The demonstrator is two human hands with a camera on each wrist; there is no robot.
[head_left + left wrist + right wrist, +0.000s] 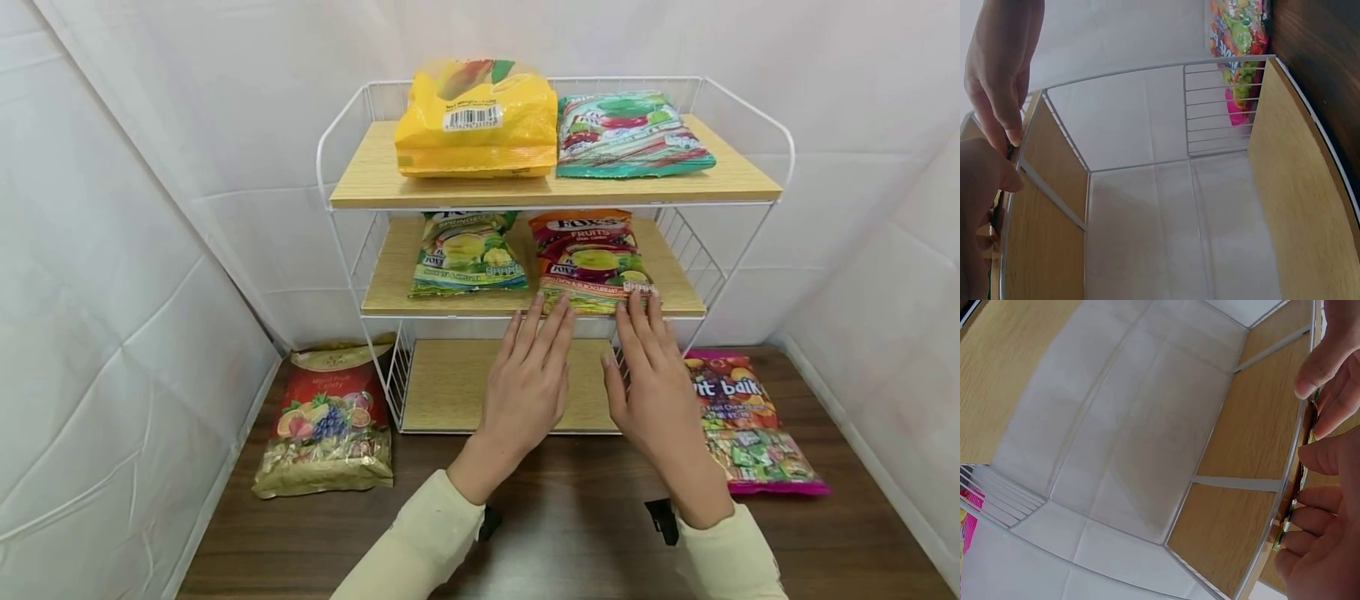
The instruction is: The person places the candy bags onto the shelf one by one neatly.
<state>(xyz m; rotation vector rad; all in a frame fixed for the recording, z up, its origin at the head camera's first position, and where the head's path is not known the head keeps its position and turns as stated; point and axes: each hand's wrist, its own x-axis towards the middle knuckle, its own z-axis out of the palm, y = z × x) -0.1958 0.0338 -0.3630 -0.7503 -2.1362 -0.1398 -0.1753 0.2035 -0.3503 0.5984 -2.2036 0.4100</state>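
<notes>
On the middle shelf a red Fox's Fruits candy bag [592,258] leans back, its lower edge near the shelf front. The fingertips of my left hand [528,383] touch the bag's lower left corner, fingers extended. My right hand [656,396] lies with straight fingers against the lower right corner, its thumb held apart. To the left of that bag sits a green Fox's candy bag [468,258]. Both wrist views show the hands at the shelf's front edge from below, with only slivers of the bag visible.
A white wire rack with wooden shelves [510,383] stands on a dark wooden table [555,500]. Its top shelf bears a yellow bag [476,125] and a teal candy bag [630,137]. On the table lie a red-and-gold Mixed Fruit Candy bag [330,425] and a pink-edged fruit chew bag [750,425].
</notes>
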